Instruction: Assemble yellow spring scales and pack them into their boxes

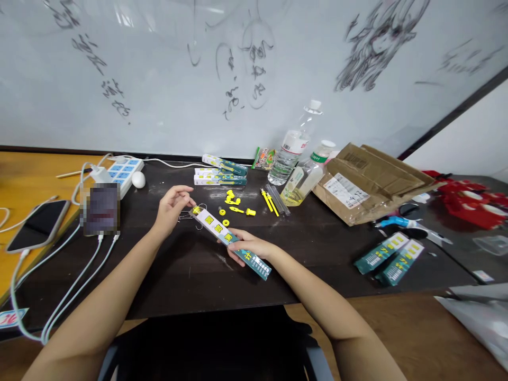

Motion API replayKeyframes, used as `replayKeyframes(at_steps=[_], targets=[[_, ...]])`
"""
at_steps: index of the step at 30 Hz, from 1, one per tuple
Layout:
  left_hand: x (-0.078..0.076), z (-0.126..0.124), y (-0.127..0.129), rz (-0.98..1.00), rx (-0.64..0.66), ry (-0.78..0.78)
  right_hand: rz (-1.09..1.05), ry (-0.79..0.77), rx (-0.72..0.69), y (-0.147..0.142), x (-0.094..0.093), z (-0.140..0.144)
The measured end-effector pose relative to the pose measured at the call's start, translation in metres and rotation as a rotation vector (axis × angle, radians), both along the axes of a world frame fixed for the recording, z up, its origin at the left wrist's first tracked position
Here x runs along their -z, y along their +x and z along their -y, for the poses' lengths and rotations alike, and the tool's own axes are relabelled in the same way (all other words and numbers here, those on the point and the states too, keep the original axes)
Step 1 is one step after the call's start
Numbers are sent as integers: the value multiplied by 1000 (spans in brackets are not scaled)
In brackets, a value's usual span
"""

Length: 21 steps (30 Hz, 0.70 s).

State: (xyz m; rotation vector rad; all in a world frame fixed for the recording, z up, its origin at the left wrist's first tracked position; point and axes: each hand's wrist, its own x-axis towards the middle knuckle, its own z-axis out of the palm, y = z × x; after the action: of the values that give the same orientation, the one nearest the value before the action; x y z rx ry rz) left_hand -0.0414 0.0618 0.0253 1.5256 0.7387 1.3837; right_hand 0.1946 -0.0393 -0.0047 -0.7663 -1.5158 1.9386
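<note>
A long slim white-and-green printed box [216, 227] lies slanted in my right hand [252, 246], whose fingers and thumb wrap its lower half. A yellow piece [196, 210] shows at the box's upper left end. Right by that end is my left hand [173, 208], fingers bent and thumb tip close to the index finger; what they pinch, if anything, is too small to make out. Thin metal wire pieces [186, 215] lie under the box's end. Beyond the box are loose yellow plastic parts [232, 198], small yellow rings [225, 223] and yellow rods beside clear tubes [278, 200].
Similar boxes [220, 179] are stacked at the back, and two more [383, 253] lie at the right. Two bottles [291, 145] and a cardboard parcel [369, 182] stand behind. At left are a power strip [125, 174], a phone [38, 225] and white cables [75, 288].
</note>
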Motion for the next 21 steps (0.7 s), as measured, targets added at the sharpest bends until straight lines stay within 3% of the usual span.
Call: replayKeyframes(at_steps=[7,14,21], targets=[[-8,1,0,265,67,-167,-39,-7,-12,-1,2,1],[4,10,10,-22,150,-81,-90,-103,74,-6,7,0],[7,17,15,-119,137,-89,-109,-109,73,-5,8,1]])
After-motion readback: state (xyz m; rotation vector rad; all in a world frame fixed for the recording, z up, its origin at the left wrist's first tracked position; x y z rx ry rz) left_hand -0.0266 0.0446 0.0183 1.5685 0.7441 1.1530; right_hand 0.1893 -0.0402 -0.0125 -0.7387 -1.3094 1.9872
